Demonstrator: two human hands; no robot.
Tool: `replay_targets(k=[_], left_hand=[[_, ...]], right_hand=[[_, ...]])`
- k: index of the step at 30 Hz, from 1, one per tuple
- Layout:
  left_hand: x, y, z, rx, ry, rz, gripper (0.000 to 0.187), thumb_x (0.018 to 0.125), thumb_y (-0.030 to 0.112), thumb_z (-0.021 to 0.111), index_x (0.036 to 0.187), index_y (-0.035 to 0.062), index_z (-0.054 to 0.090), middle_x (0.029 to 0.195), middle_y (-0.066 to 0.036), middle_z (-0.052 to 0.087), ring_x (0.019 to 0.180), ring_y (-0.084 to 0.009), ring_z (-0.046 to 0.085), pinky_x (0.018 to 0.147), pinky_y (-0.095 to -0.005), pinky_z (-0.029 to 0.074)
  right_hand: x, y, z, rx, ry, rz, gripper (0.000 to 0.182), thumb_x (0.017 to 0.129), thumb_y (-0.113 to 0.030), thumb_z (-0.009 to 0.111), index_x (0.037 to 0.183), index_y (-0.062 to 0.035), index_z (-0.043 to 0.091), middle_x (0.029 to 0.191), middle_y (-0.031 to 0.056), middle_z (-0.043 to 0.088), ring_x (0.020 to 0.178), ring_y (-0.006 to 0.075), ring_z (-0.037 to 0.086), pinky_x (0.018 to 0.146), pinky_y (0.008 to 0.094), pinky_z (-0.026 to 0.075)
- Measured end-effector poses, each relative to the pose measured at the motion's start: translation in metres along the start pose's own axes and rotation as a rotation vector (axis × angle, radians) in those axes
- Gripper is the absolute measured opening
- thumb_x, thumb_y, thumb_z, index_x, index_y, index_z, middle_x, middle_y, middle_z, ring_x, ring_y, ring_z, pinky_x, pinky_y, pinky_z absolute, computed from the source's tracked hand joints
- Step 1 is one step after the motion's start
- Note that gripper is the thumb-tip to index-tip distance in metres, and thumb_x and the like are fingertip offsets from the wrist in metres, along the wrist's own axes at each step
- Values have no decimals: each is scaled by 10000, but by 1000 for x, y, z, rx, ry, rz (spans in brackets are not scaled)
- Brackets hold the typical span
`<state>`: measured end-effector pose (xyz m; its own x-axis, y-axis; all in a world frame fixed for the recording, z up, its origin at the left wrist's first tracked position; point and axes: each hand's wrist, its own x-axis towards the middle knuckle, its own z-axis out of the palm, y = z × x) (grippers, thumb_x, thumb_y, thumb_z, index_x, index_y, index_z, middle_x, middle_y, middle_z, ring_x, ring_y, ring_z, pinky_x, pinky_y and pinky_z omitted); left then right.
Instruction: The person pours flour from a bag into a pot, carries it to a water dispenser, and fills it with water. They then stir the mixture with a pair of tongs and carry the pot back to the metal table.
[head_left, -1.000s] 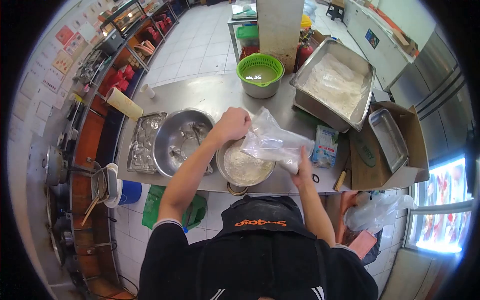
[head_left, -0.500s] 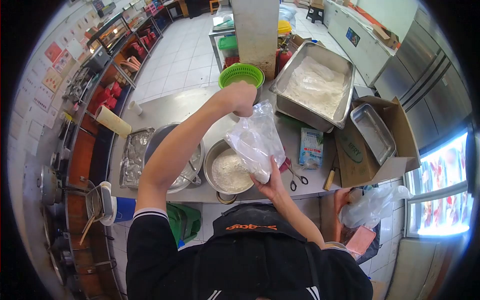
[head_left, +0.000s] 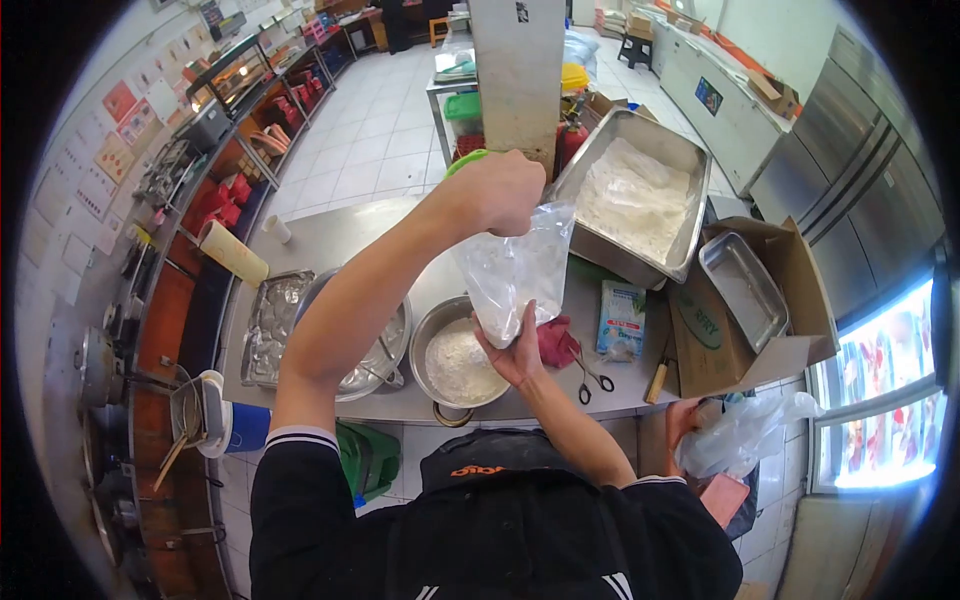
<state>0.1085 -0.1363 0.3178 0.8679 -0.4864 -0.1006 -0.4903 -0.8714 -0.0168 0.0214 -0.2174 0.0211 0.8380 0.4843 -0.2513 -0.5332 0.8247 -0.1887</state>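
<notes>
Higher now than a moment ago, the left hand (head_left: 503, 190) has lifted the top of the clear plastic bag (head_left: 518, 270) so it hangs almost upright, and the right hand (head_left: 515, 350) has slid in under its bottom end. The bag hangs just right of the small steel pot (head_left: 457, 352), which holds white flour, at the near edge of the steel table (head_left: 340, 235).

I'd say the risk is a spill: the bag's bottom sits over the pot's right rim rather than its middle, so any leftover powder shaken out could land on the table or the red cloth (head_left: 556, 340) beside it. The thin plastic could also slip from the top grip.

Left fingers are curled into a closed fist, pinching the bag's top. Right fingers are half open, cupping and pressing the bag's lower end from beneath.
</notes>
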Motion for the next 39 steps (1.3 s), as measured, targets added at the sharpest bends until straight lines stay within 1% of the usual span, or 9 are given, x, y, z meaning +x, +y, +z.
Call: replay_targets(k=[11, 19, 21, 26, 28, 32, 35, 38, 39], left_hand=[[40, 13, 8, 69, 310, 348, 95, 821, 12, 571, 789, 33, 657, 917, -122, 620, 954, -302, 615, 814, -368, 516], [122, 68, 175, 211, 122, 477, 153, 779, 83, 638, 916, 51, 698, 1024, -93, 615, 952, -232, 637, 836, -340, 540], [91, 76, 204, 16, 465, 435, 248, 767, 87, 656, 1012, 45, 666, 1166, -126, 575, 1019, -275, 631, 855, -353, 539], [-64, 137, 229, -749, 980, -83, 262, 791, 19, 706, 1043, 35, 641, 1192, -173, 579, 1035, -345, 619, 840, -410, 519], [-156, 149, 270, -649, 1067, -292, 211, 768, 10, 699, 972, 22, 652, 1008, -161, 614, 890, -274, 622, 768, -346, 522], [-340, 189, 395, -848, 884, -1155, 192, 813, 10, 624, 1005, 21, 624, 1027, -129, 582, 890, -252, 624, 749, -336, 514], [-487, 260, 511, -766, 455, -2075, 379, 847, 219, 659, 1175, 39, 599, 1184, -126, 585, 1063, -227, 580, 861, -362, 479], [-484, 299, 539, -1718, 539, -2310, 623, 947, 478, 513, 1347, 0, 522, 1330, -146, 566, 1181, -261, 556, 1022, -377, 407], [-479, 307, 553, -2358, 596, -1890, 613, 943, 473, 547, 1332, -1, 540, 1291, -136, 590, 1171, -240, 556, 1006, -358, 415]], right_hand=[[-71, -98, -22, -895, 195, -28, 474, 887, -198, 713, 1237, 48, 510, 1099, 164, 638, 914, 217, 666, 756, 302, 575], [-105, -52, -112, -1208, 360, 66, 461, 935, -383, 638, 1152, 19, 572, 1004, 111, 654, 796, 150, 633, 679, 277, 539], [-90, -27, -125, -1331, 308, 111, 479, 935, -403, 630, 1145, 24, 577, 1011, 128, 664, 790, 165, 643, 680, 276, 530], [-47, 18, -137, -1611, -281, -8, 525, 936, -457, 604, 1188, 2, 567, 1033, 129, 658, 837, 198, 646, 699, 293, 513], [-42, 51, -116, -1123, -91, 272, 493, 958, -420, 571, 1213, 0, 537, 1072, 115, 641, 916, 210, 623, 785, 337, 493], [-54, 103, -98, -449, 292, 693, 446, 992, -365, 522, 1252, -3, 492, 1132, 93, 615, 1034, 227, 589, 914, 405, 464], [-60, 117, -101, -420, 376, 400, 318, 978, -270, 520, 1198, -43, 484, 1196, 152, 578, 1015, 269, 610, 911, 465, 471], [-96, 103, -61, -705, 642, 189, 321, 952, -181, 514, 1219, -12, 456, 1195, 170, 574, 1010, 298, 611, 888, 510, 498], [-102, 97, -68, -727, 645, 179, 321, 952, -181, 514, 1219, -12, 456, 1195, 170, 574, 1010, 298, 611, 888, 510, 498]])
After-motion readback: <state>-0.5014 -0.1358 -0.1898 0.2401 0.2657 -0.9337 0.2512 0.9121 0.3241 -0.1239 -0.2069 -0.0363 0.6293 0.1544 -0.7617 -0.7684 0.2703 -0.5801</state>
